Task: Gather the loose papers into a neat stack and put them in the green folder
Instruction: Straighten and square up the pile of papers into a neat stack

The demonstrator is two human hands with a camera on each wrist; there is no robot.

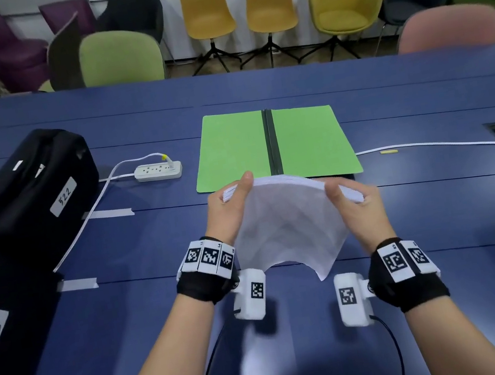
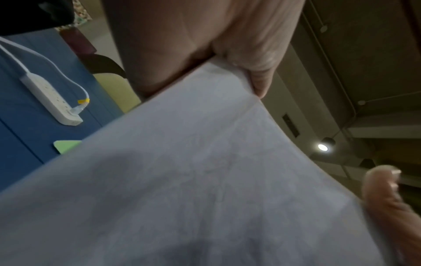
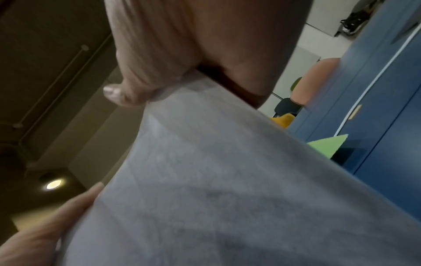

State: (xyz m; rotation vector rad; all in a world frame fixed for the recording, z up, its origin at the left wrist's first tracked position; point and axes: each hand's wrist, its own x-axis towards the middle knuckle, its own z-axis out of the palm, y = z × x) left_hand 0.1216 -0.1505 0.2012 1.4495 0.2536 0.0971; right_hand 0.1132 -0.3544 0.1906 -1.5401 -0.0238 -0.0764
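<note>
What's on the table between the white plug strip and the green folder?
Nothing: in the head view only bare blue table lies between the plug strip and the open green folder.

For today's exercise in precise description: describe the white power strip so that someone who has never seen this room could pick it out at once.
Start at the long blue table and find the open green folder lying flat at its middle. Just to the folder's left, between it and a black bag, lies the power strip. It is the only white bar-shaped block there, with a row of sockets, a white cable and a plug with a yellow tag.
</note>
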